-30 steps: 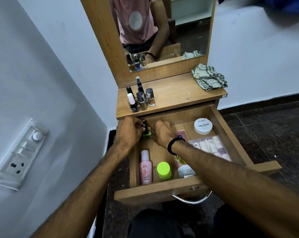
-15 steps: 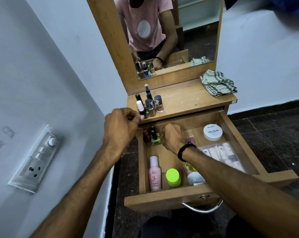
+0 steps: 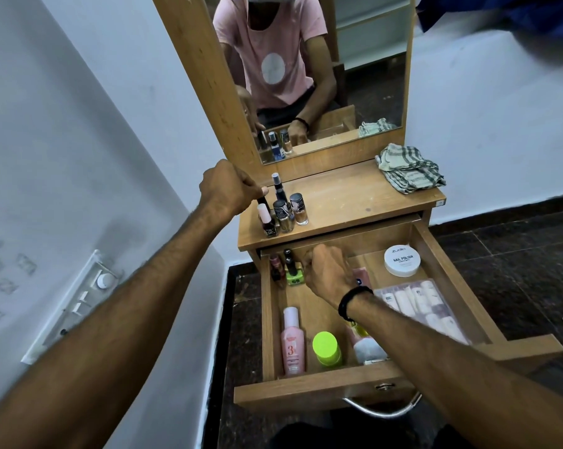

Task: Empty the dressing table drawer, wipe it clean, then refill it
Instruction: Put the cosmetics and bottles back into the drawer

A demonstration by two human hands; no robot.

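Left hand [image 3: 228, 187] pinches a dark polish bottle [image 3: 262, 202] above the tabletop's [image 3: 354, 202] bottle cluster [image 3: 286, 215]. Right hand [image 3: 327, 275], fingers curled with the grip unclear, sits beside the green bottle [image 3: 294, 277] in the crowded drawer [image 3: 306, 388].

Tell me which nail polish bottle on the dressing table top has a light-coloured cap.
The front-left dark glass bottle with the pale pink cap; the other bottles beside it have black or dark grey caps.
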